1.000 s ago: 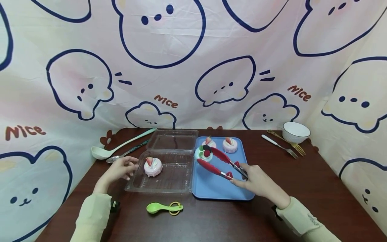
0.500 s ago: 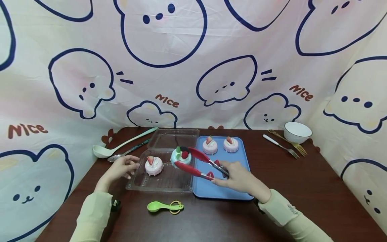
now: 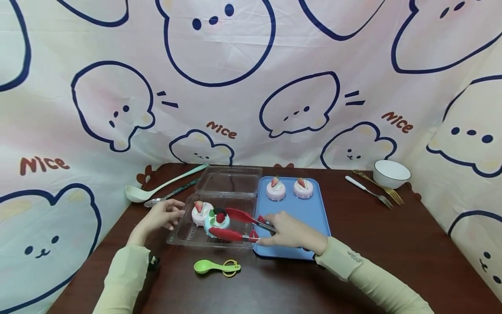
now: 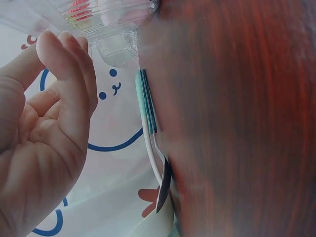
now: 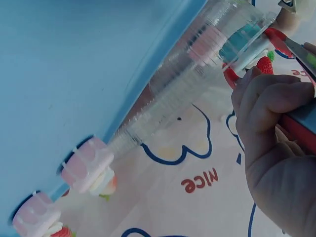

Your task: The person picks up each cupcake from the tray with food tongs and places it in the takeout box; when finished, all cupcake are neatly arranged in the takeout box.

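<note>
My right hand (image 3: 292,233) grips red-tipped metal tongs (image 3: 228,234). Between the tong tips is a toy cake with pale blue icing (image 3: 212,225), topped with a red berry and green leaf. It is in the near half of the open clear plastic box (image 3: 244,205), right beside a pink toy cake with a strawberry (image 3: 198,216). In the right wrist view the blue cake (image 5: 240,43) shows through the box wall. At the box's left edge is my left hand (image 3: 158,219), fingers loosely bent; whether the fingertips touch the rim I cannot tell.
Right of the box lies a blue tray (image 3: 311,222) with two pink cakes (image 3: 276,190). A ladle (image 3: 138,193) and spoon (image 3: 154,202) lie back left. Forks (image 3: 372,193) and a white bowl (image 3: 391,173) are back right. Green measuring spoons (image 3: 211,266) lie in front.
My right hand has carried the blue cake in the tongs leftward, from over the tray into the box beside the pink cake. My left hand stays at the box's left edge.
</note>
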Motion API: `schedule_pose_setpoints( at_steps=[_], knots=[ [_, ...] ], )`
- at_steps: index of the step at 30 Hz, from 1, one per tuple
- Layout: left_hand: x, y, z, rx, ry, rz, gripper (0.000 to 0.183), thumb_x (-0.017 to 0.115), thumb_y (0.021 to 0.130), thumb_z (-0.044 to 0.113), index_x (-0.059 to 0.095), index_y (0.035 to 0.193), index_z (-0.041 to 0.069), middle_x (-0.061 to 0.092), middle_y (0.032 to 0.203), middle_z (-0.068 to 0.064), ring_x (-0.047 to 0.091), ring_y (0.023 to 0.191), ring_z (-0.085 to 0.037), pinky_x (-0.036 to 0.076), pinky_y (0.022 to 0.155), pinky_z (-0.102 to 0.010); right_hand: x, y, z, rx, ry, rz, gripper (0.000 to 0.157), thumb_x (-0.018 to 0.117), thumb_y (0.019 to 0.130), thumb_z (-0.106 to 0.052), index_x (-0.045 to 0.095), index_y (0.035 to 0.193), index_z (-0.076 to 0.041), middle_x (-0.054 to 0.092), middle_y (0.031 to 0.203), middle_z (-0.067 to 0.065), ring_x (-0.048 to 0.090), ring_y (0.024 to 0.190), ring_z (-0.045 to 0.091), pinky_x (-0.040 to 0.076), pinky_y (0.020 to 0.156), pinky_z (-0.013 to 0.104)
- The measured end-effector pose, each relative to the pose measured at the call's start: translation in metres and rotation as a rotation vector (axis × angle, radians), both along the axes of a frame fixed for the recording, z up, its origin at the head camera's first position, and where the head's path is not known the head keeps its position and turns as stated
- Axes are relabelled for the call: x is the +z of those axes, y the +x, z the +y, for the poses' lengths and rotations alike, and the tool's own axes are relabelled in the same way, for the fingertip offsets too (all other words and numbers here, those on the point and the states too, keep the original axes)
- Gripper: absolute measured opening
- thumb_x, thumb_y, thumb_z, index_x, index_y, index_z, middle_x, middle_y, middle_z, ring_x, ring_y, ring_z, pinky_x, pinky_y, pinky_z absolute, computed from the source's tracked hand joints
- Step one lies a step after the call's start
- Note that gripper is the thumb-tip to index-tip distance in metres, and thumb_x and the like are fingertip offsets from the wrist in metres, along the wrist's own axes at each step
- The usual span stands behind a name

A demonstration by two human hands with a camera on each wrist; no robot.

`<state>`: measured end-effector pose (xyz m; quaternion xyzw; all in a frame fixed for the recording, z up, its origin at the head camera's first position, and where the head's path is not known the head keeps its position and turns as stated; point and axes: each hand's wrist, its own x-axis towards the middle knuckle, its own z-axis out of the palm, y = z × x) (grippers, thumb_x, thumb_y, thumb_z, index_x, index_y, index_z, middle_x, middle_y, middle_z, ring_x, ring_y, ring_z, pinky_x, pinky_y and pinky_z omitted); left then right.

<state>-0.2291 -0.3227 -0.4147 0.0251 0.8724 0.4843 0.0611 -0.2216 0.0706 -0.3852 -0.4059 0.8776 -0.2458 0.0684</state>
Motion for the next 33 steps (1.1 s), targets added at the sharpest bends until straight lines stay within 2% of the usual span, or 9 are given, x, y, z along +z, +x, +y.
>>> schedule_pose_setpoints(
  at_steps=[7,11,18,28,33],
  knots=[
    [-0.001,-0.002,0.001,0.001,-0.011,-0.009,0.040,0.059,0.089,0.015,0.047,0.120,-0.007,0.058,0.080,-0.011,0.054,0.061,-0.019,0.052,0.051,-0.033,-0.001,-0.007,-0.008,0.044,0.011,-0.010,0.046,0.066,0.077,-0.049,0.063,0.091,-0.006,0.040,0.046,-0.005,0.034,0.036,0.008,0.028,0.035,0.019],
    [-0.002,-0.001,-0.001,0.009,-0.016,-0.015,0.041,0.059,0.088,0.015,0.047,0.120,-0.007,0.057,0.080,-0.011,0.054,0.062,-0.020,0.052,0.051,-0.033,0.002,-0.011,-0.015,0.087,0.035,0.002,0.049,0.066,0.077,-0.048,0.064,0.095,-0.003,0.035,0.044,-0.004,0.029,0.033,0.008,0.024,0.035,0.019],
    [-0.001,0.001,-0.002,0.005,-0.005,-0.009,0.041,0.059,0.088,0.015,0.047,0.120,-0.007,0.057,0.080,-0.011,0.055,0.061,-0.019,0.052,0.051,-0.034,0.007,-0.019,-0.027,0.130,0.070,-0.007,0.039,0.066,0.078,-0.048,0.058,0.073,-0.010,0.034,0.043,-0.004,0.029,0.032,0.008,0.025,0.036,0.020],
    [-0.003,-0.002,-0.001,0.007,0.017,-0.032,0.041,0.059,0.088,0.013,0.046,0.120,-0.008,0.057,0.082,-0.012,0.056,0.059,-0.018,0.052,0.050,-0.035,0.009,-0.022,-0.038,0.144,0.137,-0.020,0.044,0.065,0.078,-0.047,0.063,0.092,-0.005,0.032,0.042,-0.005,0.033,0.031,0.009,0.030,0.036,0.020],
    [-0.003,-0.003,-0.001,0.009,0.003,-0.029,0.041,0.059,0.088,0.014,0.046,0.120,-0.008,0.057,0.082,-0.013,0.055,0.059,-0.019,0.052,0.050,-0.036,0.006,-0.023,-0.042,0.152,0.151,-0.013,0.043,0.065,0.079,-0.047,0.062,0.089,-0.005,0.030,0.043,-0.006,0.028,0.032,0.006,0.027,0.037,0.019]
  ],
)
